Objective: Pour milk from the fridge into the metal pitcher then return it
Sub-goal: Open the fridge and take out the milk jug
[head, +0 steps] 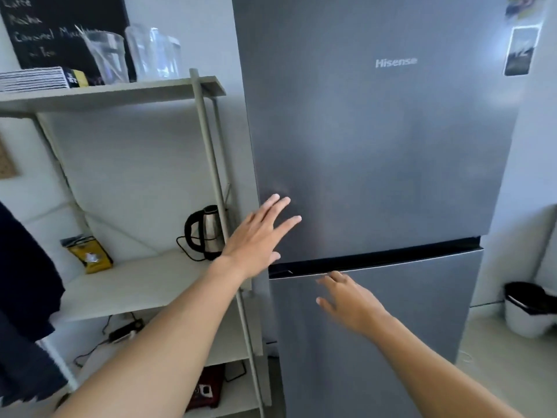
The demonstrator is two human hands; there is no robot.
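A tall grey fridge (376, 140) fills the middle of the head view, with both of its doors closed. A dark gap (391, 254) runs between the upper and lower door. My left hand (259, 236) is spread flat, fingers apart, at the lower left corner of the upper door. My right hand (346, 300) is open too, its fingertips at the top edge of the lower door, just under the gap. Neither hand holds anything. No milk and no metal pitcher are in sight.
A white shelf unit (126, 95) stands left of the fridge, its post close to my left wrist. It carries clear glasses (105, 55), an electric kettle (205, 233) and a yellow bag (90, 256). A white bin (530, 312) sits on the floor at right.
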